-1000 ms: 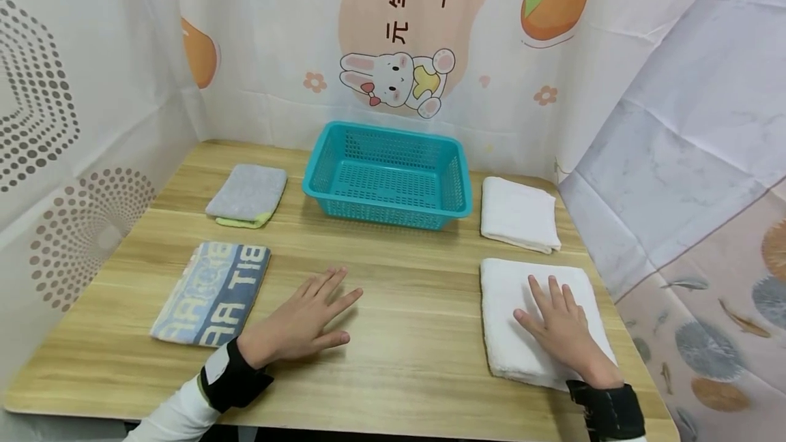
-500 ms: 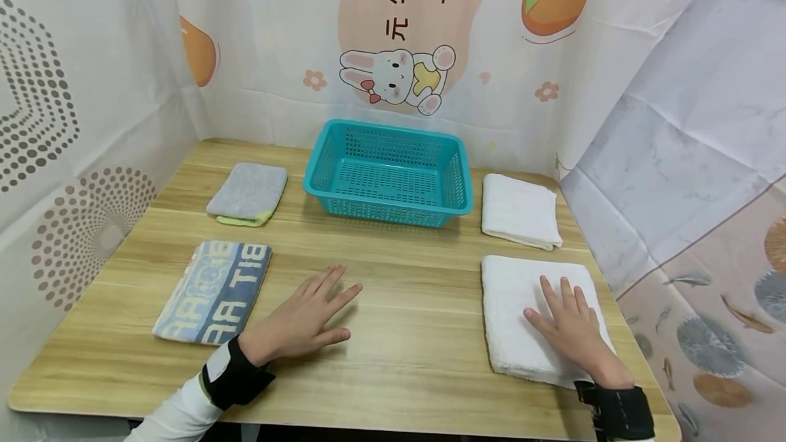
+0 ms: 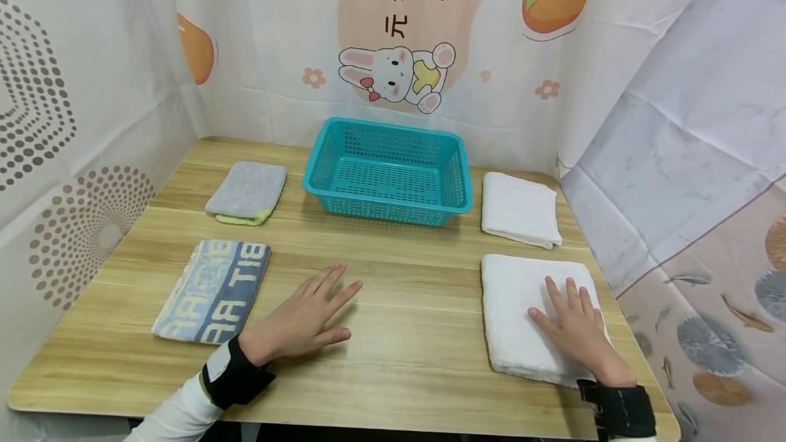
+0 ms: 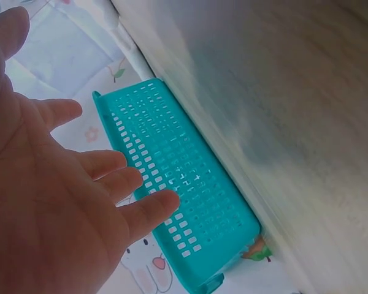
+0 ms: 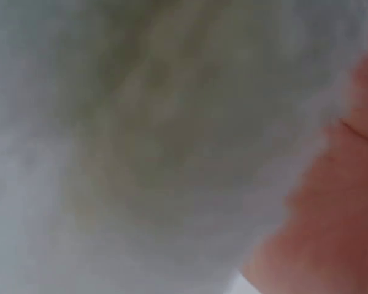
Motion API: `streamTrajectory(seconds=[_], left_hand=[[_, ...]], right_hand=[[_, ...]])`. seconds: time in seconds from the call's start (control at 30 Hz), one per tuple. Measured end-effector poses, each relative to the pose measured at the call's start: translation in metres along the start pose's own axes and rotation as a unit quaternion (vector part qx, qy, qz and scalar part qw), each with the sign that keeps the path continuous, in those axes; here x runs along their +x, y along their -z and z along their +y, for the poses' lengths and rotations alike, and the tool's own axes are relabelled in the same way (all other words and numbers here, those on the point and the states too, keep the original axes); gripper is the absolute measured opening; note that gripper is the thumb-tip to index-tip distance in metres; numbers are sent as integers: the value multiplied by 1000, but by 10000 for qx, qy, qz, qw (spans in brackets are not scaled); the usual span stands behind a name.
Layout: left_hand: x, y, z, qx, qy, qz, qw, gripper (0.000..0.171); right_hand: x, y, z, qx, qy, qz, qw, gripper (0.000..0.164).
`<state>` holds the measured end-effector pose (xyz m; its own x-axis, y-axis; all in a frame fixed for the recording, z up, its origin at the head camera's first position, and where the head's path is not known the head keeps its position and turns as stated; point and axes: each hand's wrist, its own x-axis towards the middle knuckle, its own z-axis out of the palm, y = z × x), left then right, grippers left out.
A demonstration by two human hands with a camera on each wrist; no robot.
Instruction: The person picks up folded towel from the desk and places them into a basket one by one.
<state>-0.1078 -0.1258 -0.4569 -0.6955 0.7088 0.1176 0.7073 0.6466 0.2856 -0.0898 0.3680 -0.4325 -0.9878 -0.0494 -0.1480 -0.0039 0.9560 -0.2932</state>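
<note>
My right hand [image 3: 574, 326] lies palm down on a thick, folded white towel [image 3: 516, 319] at the right, its fingers spread. In the right wrist view, the palm [image 5: 337, 214] shows at the edge beside blurred white cloth. Over the wooden table, my left hand [image 3: 301, 319] has spread fingers and holds nothing. Just left of it is a folded blue towel with pale lettering [image 3: 215, 292]. The left wrist view shows that palm [image 4: 49, 196] in front of a teal plastic basket [image 4: 178, 171], apart from it on the table.
The basket [image 3: 387, 207] stands at the back middle of the table [image 3: 393, 387]. A folded grey cloth with a yellow-green edge [image 3: 248, 189] lies at the back left. A smaller folded white towel [image 3: 520, 210] lies at the back right. Printed curtains [image 3: 276, 108] enclose the table.
My right hand has slid slightly to the right across the white towel. The left hand has stayed in place, and the towels and basket have not been moved.
</note>
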Motion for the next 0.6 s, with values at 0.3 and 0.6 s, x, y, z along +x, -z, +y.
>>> streamTrajectory(seconds=[0.3,0.6], left_hand=[[-1,-1,-2,-29,1,41,10000,76],[-2,-4,-4,-57,-23,47,10000,75]], right_hand=[[0,2,9,95,-226,-229,9994,87],[1,0,14,133,-389,-355,9985,88]])
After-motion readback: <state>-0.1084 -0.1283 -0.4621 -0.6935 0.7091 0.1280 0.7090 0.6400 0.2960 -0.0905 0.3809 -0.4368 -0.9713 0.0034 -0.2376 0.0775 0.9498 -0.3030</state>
